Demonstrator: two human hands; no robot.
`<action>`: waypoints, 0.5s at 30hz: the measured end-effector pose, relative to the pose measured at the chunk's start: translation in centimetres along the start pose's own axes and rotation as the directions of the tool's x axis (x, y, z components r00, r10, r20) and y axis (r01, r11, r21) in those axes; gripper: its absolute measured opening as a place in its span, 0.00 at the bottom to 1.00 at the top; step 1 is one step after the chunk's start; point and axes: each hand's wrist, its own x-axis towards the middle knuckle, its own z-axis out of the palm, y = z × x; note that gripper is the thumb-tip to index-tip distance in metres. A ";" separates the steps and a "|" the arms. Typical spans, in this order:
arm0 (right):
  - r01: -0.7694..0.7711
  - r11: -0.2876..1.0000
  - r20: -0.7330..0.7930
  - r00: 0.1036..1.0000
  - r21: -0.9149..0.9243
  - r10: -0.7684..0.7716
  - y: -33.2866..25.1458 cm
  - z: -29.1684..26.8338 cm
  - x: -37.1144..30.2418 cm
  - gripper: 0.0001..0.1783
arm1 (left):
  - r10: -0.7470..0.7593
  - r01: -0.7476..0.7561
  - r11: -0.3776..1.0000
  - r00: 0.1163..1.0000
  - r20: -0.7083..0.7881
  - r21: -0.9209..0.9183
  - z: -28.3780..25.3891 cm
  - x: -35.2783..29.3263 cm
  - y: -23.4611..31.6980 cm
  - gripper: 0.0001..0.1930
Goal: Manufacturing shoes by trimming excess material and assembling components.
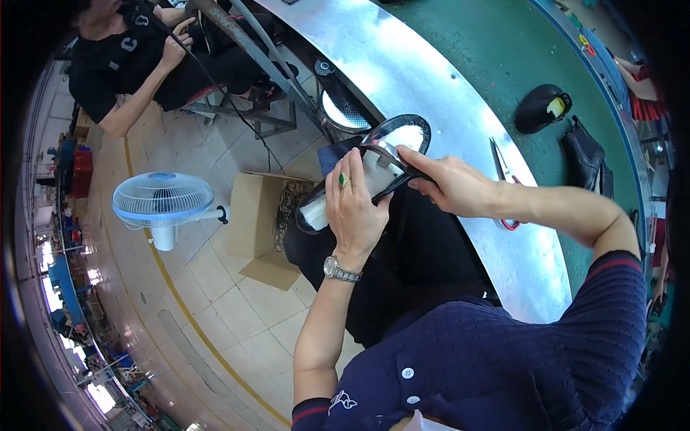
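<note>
Over my lap is a sandal-like shoe (pixel 314 212) with a black rim, a pale inner surface and a dark strap across its middle. My left hand (pixel 352 205) is wrapped round its middle, the fingers lying over the pale part; it wears a green-stoned ring and a wristwatch. At the strap, my right hand (pixel 449 183) is closed, thumb and fingers pinching a dark strip (pixel 415 171). I cannot tell whether that strip belongs to the shoe or is a separate tool. The shoe's far end reaches over the edge of the metal bench.
Red-handled scissors (pixel 506 179) lie on the metal bench (pixel 438 100). Dark shoes (pixel 543 109) rest on the green surface (pixel 460 36) beyond. To the left are an open cardboard box (pixel 251 215), a fan (pixel 164 201) and a seated co-worker (pixel 129 65).
</note>
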 end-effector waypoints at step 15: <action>0.023 0.980 -0.143 0.988 -0.200 -0.052 -0.5 -1.2 3.8 0.33 | 0.268 -0.238 0.926 0.961 -0.069 0.293 1.9 -1.1 -2.0 0.36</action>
